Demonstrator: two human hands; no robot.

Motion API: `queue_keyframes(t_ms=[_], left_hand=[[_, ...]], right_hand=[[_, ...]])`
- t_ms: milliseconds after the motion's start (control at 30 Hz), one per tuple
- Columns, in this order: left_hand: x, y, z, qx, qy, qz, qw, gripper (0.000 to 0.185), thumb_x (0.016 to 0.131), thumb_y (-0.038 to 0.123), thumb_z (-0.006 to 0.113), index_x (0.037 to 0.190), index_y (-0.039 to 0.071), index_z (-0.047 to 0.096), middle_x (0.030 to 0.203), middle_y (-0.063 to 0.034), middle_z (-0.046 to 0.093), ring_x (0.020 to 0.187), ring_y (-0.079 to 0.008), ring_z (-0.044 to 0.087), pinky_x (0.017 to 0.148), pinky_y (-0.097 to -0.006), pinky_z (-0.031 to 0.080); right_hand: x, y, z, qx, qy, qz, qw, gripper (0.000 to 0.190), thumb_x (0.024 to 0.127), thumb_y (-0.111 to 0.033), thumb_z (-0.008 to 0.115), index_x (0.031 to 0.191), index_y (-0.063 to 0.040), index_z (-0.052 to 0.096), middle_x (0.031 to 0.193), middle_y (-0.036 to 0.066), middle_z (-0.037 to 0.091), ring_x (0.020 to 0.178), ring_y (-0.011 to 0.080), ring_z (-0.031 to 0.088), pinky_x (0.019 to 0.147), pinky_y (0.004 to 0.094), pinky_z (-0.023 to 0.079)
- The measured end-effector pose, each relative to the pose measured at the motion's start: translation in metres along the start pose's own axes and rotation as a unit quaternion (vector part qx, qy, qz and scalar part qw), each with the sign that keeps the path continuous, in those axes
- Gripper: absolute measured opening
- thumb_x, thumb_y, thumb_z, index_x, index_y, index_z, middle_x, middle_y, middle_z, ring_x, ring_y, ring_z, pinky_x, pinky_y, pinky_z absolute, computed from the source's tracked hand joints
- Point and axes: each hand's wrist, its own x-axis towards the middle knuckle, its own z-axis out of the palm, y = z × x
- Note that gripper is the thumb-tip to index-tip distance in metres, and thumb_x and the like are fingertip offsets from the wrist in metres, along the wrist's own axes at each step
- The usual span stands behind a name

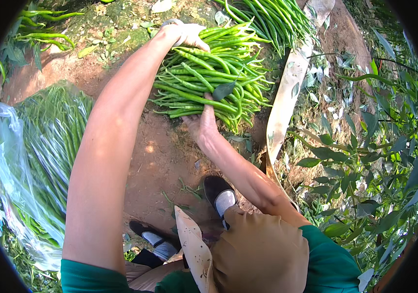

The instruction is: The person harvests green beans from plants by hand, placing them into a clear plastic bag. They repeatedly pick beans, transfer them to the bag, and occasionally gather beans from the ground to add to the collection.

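A thick bundle of long green chili peppers point(209, 77) lies crosswise above the bare soil before me. My left hand point(190, 36) reaches to its far left side, fingers curled over the upper peppers; a pale bangle circles that wrist. From the near side my right hand point(203, 119) grips the bundle, its thumb laid over the lower peppers and its other fingers partly hidden underneath. A loose dark green leaf point(224, 90) rests on top, just above the right thumb.
Another heap of green peppers point(271, 20) lies at the top right, beside a pale flat strip point(286, 95). A clear plastic bag point(47, 154) full of peppers stands at left. Leafy plants point(363, 157) crowd the right. My dark shoes point(216, 188) are on the soil below.
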Motion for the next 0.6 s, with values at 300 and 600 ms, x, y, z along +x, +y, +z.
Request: queue_keyframes(t_ms=[300,600], left_hand=[[-0.041,0.026,0.006,0.229,0.161,-0.125,0.952,0.077,0.086,0.060,0.060,0.134,0.002,0.049,0.133,-0.0246,0.056,0.122,-0.0383,0.055,0.103,-0.0455,0.044],[-0.237,0.139,0.227,-0.448,0.693,-0.140,0.547,0.015,0.095,0.008,0.055,0.098,-0.004,0.063,0.082,-0.0132,0.070,0.065,-0.0176,0.067,0.056,-0.0286,0.055]], right_hand=[[-0.032,-0.009,-0.056,-0.278,-0.051,0.200,0.938,0.078,0.092,-0.058,0.056,0.141,0.001,0.041,0.133,0.026,0.052,0.110,0.0385,0.062,0.092,0.0505,0.052],[-0.126,-0.066,-0.057,-0.707,-0.148,-0.437,0.537,0.025,0.083,-0.015,0.070,0.101,0.001,0.063,0.093,0.018,0.067,0.076,0.0268,0.068,0.066,0.0400,0.055]])
